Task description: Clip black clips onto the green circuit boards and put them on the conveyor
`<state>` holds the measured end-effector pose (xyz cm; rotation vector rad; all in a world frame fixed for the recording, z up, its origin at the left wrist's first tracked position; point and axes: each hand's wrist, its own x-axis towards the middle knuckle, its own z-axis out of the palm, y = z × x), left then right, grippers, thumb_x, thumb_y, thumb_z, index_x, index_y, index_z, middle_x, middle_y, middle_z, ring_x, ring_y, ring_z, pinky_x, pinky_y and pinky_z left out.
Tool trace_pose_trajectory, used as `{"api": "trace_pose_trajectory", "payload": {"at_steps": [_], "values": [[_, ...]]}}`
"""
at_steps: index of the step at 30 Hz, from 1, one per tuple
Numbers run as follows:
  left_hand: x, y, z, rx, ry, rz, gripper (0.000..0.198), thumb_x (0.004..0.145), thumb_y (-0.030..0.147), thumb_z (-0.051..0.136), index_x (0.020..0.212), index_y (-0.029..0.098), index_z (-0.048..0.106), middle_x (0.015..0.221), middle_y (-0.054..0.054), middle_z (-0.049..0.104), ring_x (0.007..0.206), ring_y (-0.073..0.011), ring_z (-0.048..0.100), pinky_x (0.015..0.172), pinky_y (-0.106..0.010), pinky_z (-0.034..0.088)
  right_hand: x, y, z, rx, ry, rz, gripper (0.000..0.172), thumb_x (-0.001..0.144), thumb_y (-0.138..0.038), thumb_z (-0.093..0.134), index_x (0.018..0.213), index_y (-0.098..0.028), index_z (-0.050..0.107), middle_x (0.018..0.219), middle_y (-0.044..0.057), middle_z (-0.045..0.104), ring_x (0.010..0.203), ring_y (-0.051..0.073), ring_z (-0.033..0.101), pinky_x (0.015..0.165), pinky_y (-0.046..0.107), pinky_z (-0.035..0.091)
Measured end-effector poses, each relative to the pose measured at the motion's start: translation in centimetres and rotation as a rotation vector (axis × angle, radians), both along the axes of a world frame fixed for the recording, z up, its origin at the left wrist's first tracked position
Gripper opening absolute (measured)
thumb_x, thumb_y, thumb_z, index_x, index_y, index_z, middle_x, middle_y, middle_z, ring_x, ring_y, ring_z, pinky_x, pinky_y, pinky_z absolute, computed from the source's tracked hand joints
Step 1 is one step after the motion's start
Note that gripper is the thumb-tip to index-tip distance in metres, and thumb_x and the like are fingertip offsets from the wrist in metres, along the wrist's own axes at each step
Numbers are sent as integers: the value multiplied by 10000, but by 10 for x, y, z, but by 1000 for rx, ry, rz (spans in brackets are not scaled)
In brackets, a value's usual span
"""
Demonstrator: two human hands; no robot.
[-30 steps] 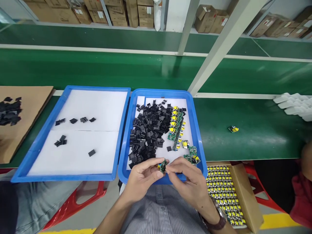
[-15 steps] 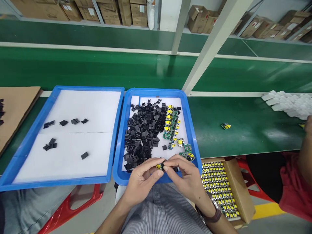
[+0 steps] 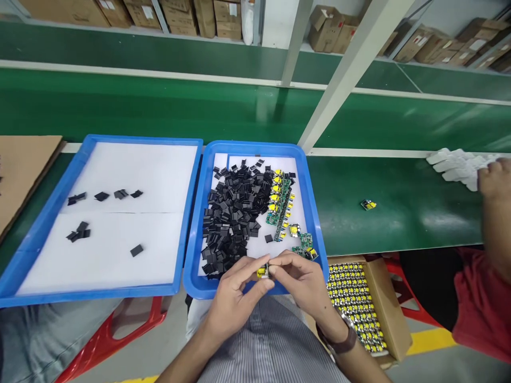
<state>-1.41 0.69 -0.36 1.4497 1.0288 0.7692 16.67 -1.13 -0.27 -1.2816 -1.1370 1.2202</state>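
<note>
The small circuit board [image 3: 261,272] sits between your hands above the right tray's near rim, partly hidden by fingers; on the green bench [image 3: 343,229] are two blue trays, the left tray [image 3: 189,213] meeting the frame edge, the right tray [image 3: 255,148] partly covered by your hands; one carton [image 3: 385,303] of boards runs behind your right forearm; the black pile [image 3: 235,207] overlaps too much to count; your left hand [image 3: 239,290] pinches the board, your right hand [image 3: 301,279] its other side, contact obscured; one loose board [image 3: 368,205] lies apart.
</note>
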Motion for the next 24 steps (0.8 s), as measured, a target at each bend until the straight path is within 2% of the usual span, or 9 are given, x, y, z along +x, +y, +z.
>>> {"api": "trace_pose_trajectory", "payload": {"at_steps": [2,4,7,11,14,17,21,24], "values": [[0,0,5,83,40,14,430,939,247,692,1358,338,659,1278,-82,660,1084,-224,698,894,-359,620,1,-1,-3,-55,136,-34,161,888,-299,763,1035,-231,755,815,11,751,691,157,710,648,295,629],[-1,-2,10,205,83,69,421,940,206,681,1343,323,670,1329,-83,650,1141,-238,683,961,-390,601,1,-4,-3,-35,152,-38,183,878,-305,782,1050,-243,768,885,29,776,755,171,734,699,316,647],[1,-6,14,346,119,157,466,906,142,705,1347,284,657,1202,-69,725,1085,-232,705,972,-387,598,0,-10,1,61,67,-16,161,896,-271,766,1054,-270,797,1027,63,760,952,203,726,838,364,634],[1,-13,12,470,121,222,509,868,65,714,1331,270,655,1211,-67,731,1107,-242,706,978,-383,600,-5,-19,4,145,-34,0,326,886,-229,774,1198,-320,757,1145,73,728,1055,222,702,898,394,620],[0,-16,7,534,132,222,597,864,24,693,1398,278,606,1266,-79,713,1159,-258,688,998,-406,594,-12,-23,6,208,-176,-19,385,891,-175,749,1253,-305,732,1140,85,734,1029,230,704,876,398,623],[0,-18,3,578,144,223,652,868,19,679,1453,282,559,1303,-91,705,1190,-281,677,1009,-436,590,-17,-23,9,262,-203,-19,374,897,-128,716,1232,-293,735,1080,73,739,976,215,709,842,378,624],[-7,-19,1,610,184,247,630,876,57,696,1451,279,564,1273,-80,728,1143,-271,704,996,-411,598,-23,-12,18,257,-179,-3,307,896,-109,702,1149,-277,752,1043,53,748,967,190,713,853,343,623],[-24,-15,-1,624,285,267,546,877,130,725,1392,276,620,1223,-61,749,1058,-243,730,975,-349,601,-30,1,23,270,-156,34,277,895,-142,702,1148,-242,750,1040,60,764,958,180,731,872,326,626]]}}
